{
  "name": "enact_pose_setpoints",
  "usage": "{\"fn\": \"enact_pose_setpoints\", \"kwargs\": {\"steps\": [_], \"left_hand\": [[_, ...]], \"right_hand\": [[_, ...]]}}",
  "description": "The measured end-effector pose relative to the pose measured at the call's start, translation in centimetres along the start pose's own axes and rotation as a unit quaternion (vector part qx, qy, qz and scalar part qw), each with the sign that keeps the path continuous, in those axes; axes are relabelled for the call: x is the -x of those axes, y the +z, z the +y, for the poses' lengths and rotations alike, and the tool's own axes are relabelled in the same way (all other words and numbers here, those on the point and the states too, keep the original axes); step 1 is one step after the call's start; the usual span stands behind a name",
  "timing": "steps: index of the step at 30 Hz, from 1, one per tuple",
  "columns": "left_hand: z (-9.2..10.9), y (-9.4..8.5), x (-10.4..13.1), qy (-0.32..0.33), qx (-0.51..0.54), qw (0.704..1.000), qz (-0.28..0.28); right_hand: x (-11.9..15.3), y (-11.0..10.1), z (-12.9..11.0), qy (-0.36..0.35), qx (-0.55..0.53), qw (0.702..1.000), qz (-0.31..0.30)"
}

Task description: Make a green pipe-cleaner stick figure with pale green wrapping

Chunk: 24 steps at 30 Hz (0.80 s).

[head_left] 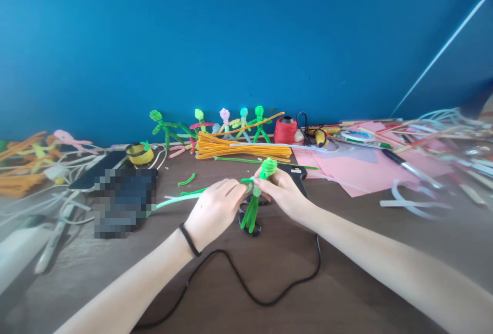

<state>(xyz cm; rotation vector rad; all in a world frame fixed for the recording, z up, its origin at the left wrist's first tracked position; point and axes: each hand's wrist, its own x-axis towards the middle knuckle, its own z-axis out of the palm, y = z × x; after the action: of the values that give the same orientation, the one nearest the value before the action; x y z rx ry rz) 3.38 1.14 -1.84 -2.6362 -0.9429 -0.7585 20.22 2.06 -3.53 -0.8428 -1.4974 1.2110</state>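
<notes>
In my right hand (pixel 285 190) I hold a green pipe cleaner figure (pixel 268 168) upright, its coiled head on top and several loose strands (pixel 251 215) hanging below. My left hand (pixel 219 203) is closed beside the figure's neck, pinching a pale mint pipe cleaner (pixel 177 201) whose long tail sticks out to the left. Pale turns show around the figure's middle, partly covered by my fingers. Behind my right hand lies a black tool (pixel 298 171), probably a glue gun, mostly hidden. Black looped handles (pixel 252 230), like those of scissors, lie under the strands.
Finished pipe cleaner figures (pixel 259 113) lean along the blue wall behind an orange pipe cleaner bundle (pixel 242 148). Nearby stands a red spool (pixel 285 130). Pink paper (pixel 346 170) lies right, phones (pixel 100 170) and yellow tape (pixel 139 155) left. A black cord (pixel 239 278) crosses the front.
</notes>
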Motion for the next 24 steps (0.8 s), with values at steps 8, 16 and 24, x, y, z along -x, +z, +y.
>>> {"fn": "enact_pose_setpoints", "kwargs": {"steps": [8, 16, 24], "left_hand": [[-0.1, -1.1, -0.3, 0.067, -0.058, 0.996, 0.017], [-0.1, -1.6, -0.5, 0.033, -0.032, 0.995, 0.083], [-0.5, -2.2, -0.8, -0.026, 0.008, 0.996, 0.081]], "right_hand": [[0.2, 0.1, -0.6, -0.016, 0.086, 0.996, -0.020], [0.4, 0.2, -1.2, 0.009, 0.048, 0.998, -0.049], [0.4, 0.3, -1.3, 0.033, -0.007, 0.997, -0.067]]}}
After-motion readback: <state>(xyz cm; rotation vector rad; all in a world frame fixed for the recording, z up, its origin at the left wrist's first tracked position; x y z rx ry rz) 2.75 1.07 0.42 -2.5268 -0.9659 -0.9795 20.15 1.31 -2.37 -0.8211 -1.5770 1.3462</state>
